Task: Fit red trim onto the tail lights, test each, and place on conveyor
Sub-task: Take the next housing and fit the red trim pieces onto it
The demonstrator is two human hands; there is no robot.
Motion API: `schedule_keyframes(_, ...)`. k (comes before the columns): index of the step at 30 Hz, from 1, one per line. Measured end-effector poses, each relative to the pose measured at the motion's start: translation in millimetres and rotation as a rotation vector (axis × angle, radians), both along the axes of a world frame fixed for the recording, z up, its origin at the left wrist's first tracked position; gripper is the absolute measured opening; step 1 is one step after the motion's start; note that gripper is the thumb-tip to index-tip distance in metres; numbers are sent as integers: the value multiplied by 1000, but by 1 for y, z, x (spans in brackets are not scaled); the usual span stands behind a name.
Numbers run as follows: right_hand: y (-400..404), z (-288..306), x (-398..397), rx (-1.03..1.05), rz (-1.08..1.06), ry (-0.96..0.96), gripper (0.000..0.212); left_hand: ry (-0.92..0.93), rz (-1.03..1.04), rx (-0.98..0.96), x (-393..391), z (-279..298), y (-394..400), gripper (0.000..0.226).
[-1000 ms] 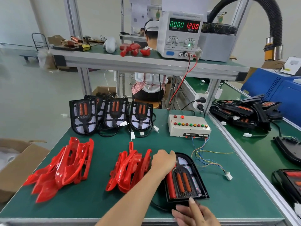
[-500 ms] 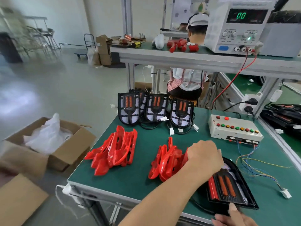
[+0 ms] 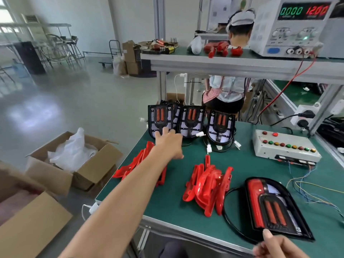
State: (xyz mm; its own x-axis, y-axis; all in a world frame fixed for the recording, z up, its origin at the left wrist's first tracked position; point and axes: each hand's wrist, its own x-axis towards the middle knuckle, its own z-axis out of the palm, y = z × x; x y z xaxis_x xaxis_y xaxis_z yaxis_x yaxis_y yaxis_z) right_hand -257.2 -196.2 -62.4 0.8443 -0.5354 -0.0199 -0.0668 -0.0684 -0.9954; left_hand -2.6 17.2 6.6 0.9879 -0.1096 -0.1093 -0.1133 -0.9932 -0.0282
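From the head camera, an open brown cardboard box (image 3: 78,164) on the floor left of the green counter (image 3: 242,164) holds crumpled white plastic wrap (image 3: 72,151). Three black unfitted tail lights (image 3: 189,119) lean upright in front at the far edge (more may hide behind). Two piles of red plastic trim (image 3: 208,185) lie mid-counter. One black tail light with red trim fitted (image 3: 275,207) lies near the front. The left hand (image 3: 168,141) reaches the leftmost upright light, fingers loosely spread; the right hand (image 3: 279,247) touches the fitted light's near edge, index extended.
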Motion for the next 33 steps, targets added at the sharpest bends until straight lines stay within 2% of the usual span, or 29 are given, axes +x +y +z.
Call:
schedule_keyframes(1, -8, -18, 0, 114, -24, -29, 54, 39, -11, 47, 5, -1, 6, 62)
schedule_keyframes(2, -18, -34, 1, 122, -46, -54, 50, 82, -14, 82, 10, -2, 11, 61)
schedule_keyframes(3, -16, -33, 1, 110, -59, -24, 49, 128, -10, 101, 14, -4, 15, 61)
schedule_keyframes(4, -18, -34, -1, 7, -32, -71, 49, 171, -1, 99, 18, -7, 19, 60)
schedule_keyframes(7, -18, -29, 0, -67, -17, -60, 46, 259, 39, 28, 27, -14, 27, 60)
schedule_keyframes(14, -19, -33, -6, 3, 4, -52, 43, 128, -44, 29, 28, -25, 33, 43)
schedule_keyframes(19, -25, -39, -7, 8, 70, -27, 45, 57, -97, -80, 25, -25, 37, 52)
schedule_keyframes(23, -29, -43, -5, -11, 79, -6, 40, -47, -128, -300, 26, -16, 38, 57)
schedule_keyframes(28, -22, -27, 1, 59, 75, -18, 38, -194, -123, -876, 18, -5, 22, 52)
schedule_keyframes(30, -19, -10, 7, 97, 109, -26, 34, -218, -130, -1051, 12, 2, 7, 50)
schedule_keyframes(33, -22, 21, 23, 21, 189, -34, 25, -236, -214, -1258, -1, 15, -24, 51)
